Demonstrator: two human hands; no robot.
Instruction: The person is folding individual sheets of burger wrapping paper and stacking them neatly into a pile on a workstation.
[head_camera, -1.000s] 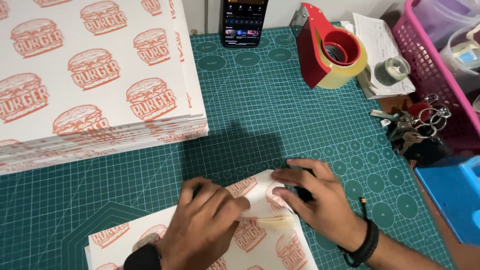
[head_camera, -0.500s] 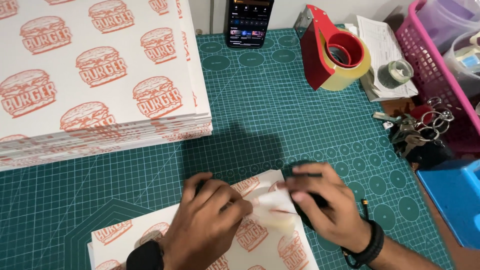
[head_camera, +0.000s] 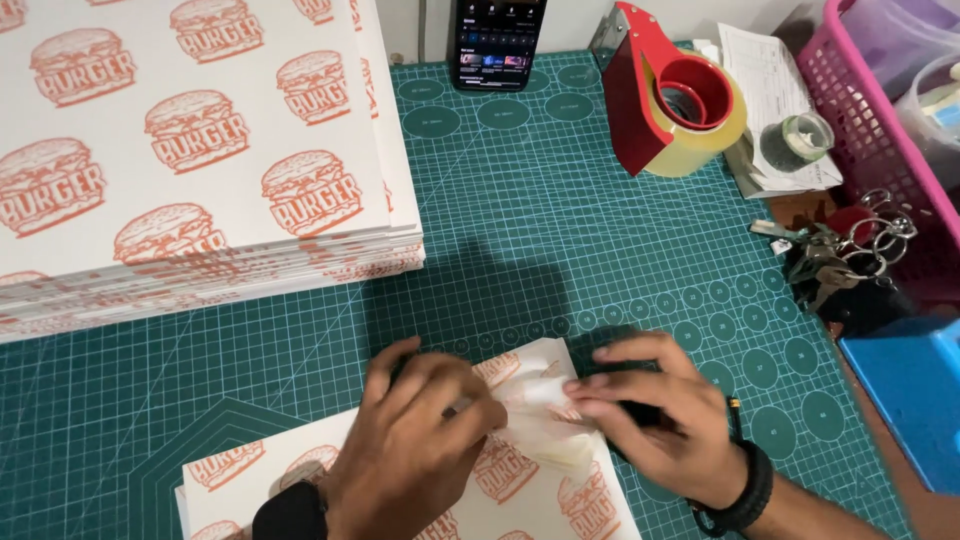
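A white paper sheet (head_camera: 530, 490) printed with orange burger pictures lies on the green cutting mat (head_camera: 520, 240) near the front edge. Its upper corner is folded over. My left hand (head_camera: 415, 440) presses down on the sheet's middle, fingers reaching toward the fold. My right hand (head_camera: 650, 415) pinches the folded, crumpled white part (head_camera: 545, 405) of the sheet between fingertips and thumb. A dark object lies partly hidden under my right palm. Both wrists wear black bands.
A thick stack of the same printed sheets (head_camera: 190, 170) fills the back left. A phone (head_camera: 497, 40) leans at the back. A red tape dispenser (head_camera: 670, 95), papers, a pink basket (head_camera: 880, 130), keys (head_camera: 840, 250) and a blue box (head_camera: 905, 390) crowd the right side.
The view has shifted slightly. My right hand's fingers have moved left onto the folded corner, and my left fingers have closed in toward it.
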